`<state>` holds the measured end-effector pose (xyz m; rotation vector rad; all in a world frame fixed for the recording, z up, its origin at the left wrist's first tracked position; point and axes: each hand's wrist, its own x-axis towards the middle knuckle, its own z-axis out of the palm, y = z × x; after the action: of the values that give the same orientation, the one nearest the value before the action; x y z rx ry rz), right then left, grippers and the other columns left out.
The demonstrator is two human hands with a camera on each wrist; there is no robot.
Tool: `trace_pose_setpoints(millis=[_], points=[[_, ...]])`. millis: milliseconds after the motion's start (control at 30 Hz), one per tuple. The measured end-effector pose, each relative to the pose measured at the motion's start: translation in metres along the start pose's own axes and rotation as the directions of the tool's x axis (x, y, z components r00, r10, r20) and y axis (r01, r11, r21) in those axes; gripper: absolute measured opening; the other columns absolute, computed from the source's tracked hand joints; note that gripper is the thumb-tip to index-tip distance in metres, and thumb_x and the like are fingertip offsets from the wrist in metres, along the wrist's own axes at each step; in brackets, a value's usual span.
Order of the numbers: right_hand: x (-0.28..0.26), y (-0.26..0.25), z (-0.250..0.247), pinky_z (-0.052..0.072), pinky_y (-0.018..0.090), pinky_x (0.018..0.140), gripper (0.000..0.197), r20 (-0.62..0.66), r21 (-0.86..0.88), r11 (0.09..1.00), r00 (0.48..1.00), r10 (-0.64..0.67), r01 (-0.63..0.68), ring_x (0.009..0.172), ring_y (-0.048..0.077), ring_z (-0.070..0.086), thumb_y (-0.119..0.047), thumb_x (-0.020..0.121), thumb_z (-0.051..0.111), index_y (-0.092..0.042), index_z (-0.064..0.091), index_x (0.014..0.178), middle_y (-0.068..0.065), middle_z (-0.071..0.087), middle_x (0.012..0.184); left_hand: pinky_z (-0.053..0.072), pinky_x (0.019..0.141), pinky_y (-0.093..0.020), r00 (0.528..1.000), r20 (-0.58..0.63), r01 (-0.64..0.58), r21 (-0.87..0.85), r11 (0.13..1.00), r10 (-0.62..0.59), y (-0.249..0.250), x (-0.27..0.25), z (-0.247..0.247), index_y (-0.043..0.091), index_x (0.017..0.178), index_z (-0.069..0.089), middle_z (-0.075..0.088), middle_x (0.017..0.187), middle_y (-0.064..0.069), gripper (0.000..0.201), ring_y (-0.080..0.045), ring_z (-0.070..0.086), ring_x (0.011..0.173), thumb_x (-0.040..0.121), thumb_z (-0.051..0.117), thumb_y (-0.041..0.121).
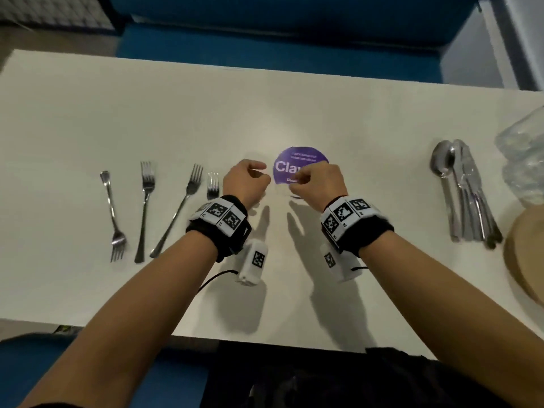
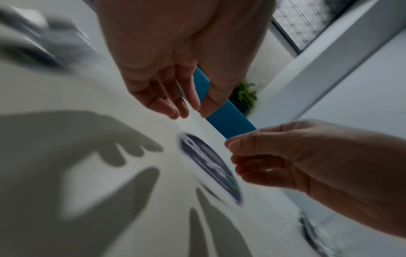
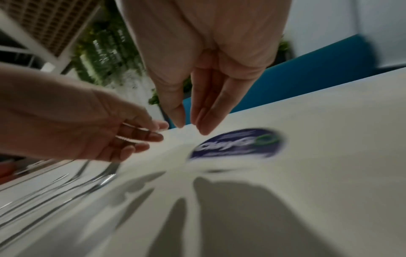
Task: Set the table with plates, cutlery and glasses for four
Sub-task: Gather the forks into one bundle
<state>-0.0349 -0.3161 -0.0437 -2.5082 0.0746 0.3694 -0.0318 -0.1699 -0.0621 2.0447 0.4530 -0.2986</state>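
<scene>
Both hands hover close together over the middle of the white table [image 1: 368,113], beside a round purple sticker [image 1: 290,163]. My left hand [image 1: 260,173] has loosely curled fingers with the thumb near the fingertips [image 2: 194,104], and I see nothing in it. My right hand [image 1: 297,181] points its fingers [image 3: 204,121] down at the table, also holding nothing. Several forks [image 1: 144,201] lie side by side on the left; the nearest fork [image 1: 212,185] is partly hidden behind my left wrist. A bundle of spoons and knives [image 1: 465,195] lies at the right.
Clear plastic cups [image 1: 524,160] lie at the far right edge, with a stack of brown plates [image 1: 527,260] just in front of them. A blue bench [image 1: 279,33] runs along the table's far side. Both wrist views are blurred by motion.
</scene>
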Motion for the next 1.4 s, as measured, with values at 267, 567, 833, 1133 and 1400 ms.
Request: trace_pose_setpoints(millis=[267, 567, 833, 1133, 1400], points=[[-0.006, -0.099, 0.107, 0.050, 0.025, 0.067, 0.034, 0.245, -0.036, 0.988, 0.957, 0.153, -0.149, 0.081, 0.018, 0.067, -0.040, 0.076, 0.074, -0.008, 0.075, 0.086, 0.007, 0.073, 0.084, 0.050, 0.090, -0.035, 0.988, -0.061, 0.145, 0.091, 0.985, -0.140, -0.085, 0.017, -0.116, 0.010, 0.120, 0.046, 0.057, 0.115, -0.009, 0.045, -0.023, 0.059, 0.102, 0.081, 0.068, 0.014], [-0.012, -0.114, 0.139, 0.060, 0.038, 0.073, 0.020, 0.144, 0.072, 0.943, 0.939, 0.311, -0.324, 0.074, 0.028, 0.071, -0.016, 0.071, 0.070, 0.002, 0.072, 0.078, 0.015, 0.073, 0.078, 0.047, 0.070, -0.032, 0.986, 0.160, -0.045, 0.561, 0.826, -0.055, -0.096, 0.020, -0.133, 0.000, 0.076, 0.067, 0.066, 0.082, -0.013, 0.025, -0.033, 0.065, 0.094, 0.089, 0.056, 0.018], [-0.007, -0.111, 0.122, 0.060, 0.038, 0.075, 0.015, 0.231, 0.483, 0.798, 0.931, 0.281, -0.361, 0.075, 0.028, 0.071, -0.009, 0.081, 0.070, -0.011, 0.064, 0.068, 0.017, 0.070, 0.081, 0.040, 0.092, -0.038, 0.969, 0.226, -0.018, 0.461, 0.887, -0.098, -0.088, 0.017, -0.141, -0.005, 0.117, 0.053, 0.056, 0.121, -0.021, 0.035, -0.035, 0.053, 0.113, 0.102, 0.030, 0.017], [0.010, -0.175, 0.111, 0.054, 0.027, 0.065, 0.014, 0.198, 0.700, 0.700, 0.980, 0.000, -0.142, 0.062, 0.018, 0.063, -0.006, 0.087, 0.063, -0.014, 0.062, 0.076, 0.007, 0.064, 0.071, 0.044, 0.040, -0.021, 0.974, 0.223, 0.106, -0.339, 0.935, -0.030, -0.071, 0.011, -0.158, 0.014, 0.104, 0.053, 0.065, 0.074, -0.011, 0.030, -0.023, 0.063, 0.049, 0.102, 0.026, 0.028], [0.014, -0.217, 0.145, 0.056, 0.021, 0.059, 0.020, 0.044, 0.424, 0.898, 0.993, 0.107, -0.116, 0.051, 0.009, 0.062, -0.025, 0.079, 0.074, -0.007, 0.067, 0.075, -0.002, 0.064, 0.063, 0.023, 0.036, -0.017, 0.959, 0.276, 0.168, -0.405, 0.899, -0.055, -0.105, 0.028, -0.211, 0.015, 0.109, 0.059, 0.047, 0.055, -0.004, 0.035, -0.006, 0.029, 0.032, 0.101, 0.029, 0.030]])
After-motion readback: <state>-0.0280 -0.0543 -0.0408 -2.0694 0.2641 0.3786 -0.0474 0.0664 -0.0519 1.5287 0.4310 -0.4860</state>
